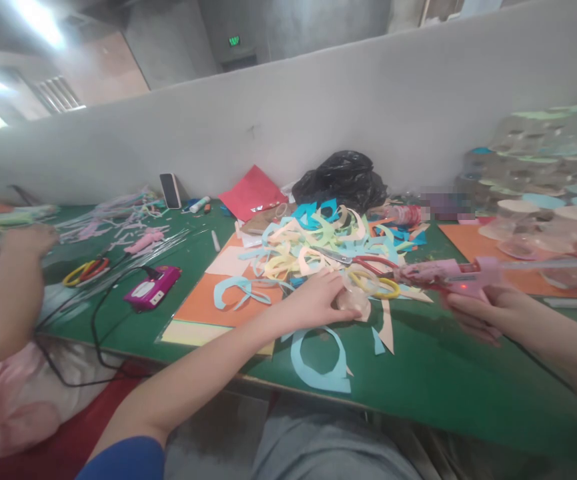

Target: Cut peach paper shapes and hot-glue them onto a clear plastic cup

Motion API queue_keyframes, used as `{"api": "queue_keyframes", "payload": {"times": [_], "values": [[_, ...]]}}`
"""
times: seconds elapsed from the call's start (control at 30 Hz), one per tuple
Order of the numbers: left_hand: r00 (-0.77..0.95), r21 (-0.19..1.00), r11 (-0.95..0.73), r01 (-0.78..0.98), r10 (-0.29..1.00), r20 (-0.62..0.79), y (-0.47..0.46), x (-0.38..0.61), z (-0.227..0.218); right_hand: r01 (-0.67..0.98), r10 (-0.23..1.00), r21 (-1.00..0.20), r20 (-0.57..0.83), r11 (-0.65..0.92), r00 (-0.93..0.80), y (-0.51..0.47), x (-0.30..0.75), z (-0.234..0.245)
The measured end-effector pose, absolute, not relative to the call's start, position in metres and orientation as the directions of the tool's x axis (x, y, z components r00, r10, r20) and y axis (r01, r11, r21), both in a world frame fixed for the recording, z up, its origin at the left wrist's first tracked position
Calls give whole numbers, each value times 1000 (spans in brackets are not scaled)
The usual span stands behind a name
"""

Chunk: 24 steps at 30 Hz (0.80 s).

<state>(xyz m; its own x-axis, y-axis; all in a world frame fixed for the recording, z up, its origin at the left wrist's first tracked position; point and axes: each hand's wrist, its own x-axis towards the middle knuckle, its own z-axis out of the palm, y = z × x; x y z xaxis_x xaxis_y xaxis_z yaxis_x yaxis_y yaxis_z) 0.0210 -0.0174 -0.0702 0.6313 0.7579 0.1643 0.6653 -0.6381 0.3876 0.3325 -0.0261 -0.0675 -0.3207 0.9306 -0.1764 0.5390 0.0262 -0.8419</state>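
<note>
My left hand (318,298) rests on the green table (433,373), fingers curled around a small clear plastic cup (353,298) lying at the edge of a heap of coloured paper cut-outs (313,247). My right hand (488,312) grips a pink hot glue gun (453,273) whose nozzle points left toward the cup. Red-handled scissors (368,263) and yellow-handled scissors (383,287) lie between the two hands. A pale blue paper ring (318,363) lies just below my left wrist.
Another person's arm (3,293) reaches in at the left, near a pink device (152,288) with black cables. A phone (170,190), red paper (252,192) and a black bag (341,179) stand by the grey partition. Stacked clear cups (533,200) fill the right.
</note>
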Motion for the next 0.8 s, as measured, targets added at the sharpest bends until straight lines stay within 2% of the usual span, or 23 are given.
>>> {"api": "queue_keyframes", "payload": {"times": [0.1, 0.3, 0.7, 0.8], "values": [[631, 388, -639, 664, 757, 167, -18, 22, -69, 440, 894, -895, -257, -76, -366, -26, 333, -67], [629, 387, -634, 669, 761, 160, -19, 22, -68, 370, 884, -922, -265, -116, -384, -24, 335, -69], [628, 387, -627, 676, 765, 142, -18, 22, -67, 432, 892, -895, -283, -114, -352, -25, 335, -67], [627, 387, -627, 676, 765, 144, -18, 22, -67, 499, 894, -861, -299, -102, -333, -26, 335, -63]]}}
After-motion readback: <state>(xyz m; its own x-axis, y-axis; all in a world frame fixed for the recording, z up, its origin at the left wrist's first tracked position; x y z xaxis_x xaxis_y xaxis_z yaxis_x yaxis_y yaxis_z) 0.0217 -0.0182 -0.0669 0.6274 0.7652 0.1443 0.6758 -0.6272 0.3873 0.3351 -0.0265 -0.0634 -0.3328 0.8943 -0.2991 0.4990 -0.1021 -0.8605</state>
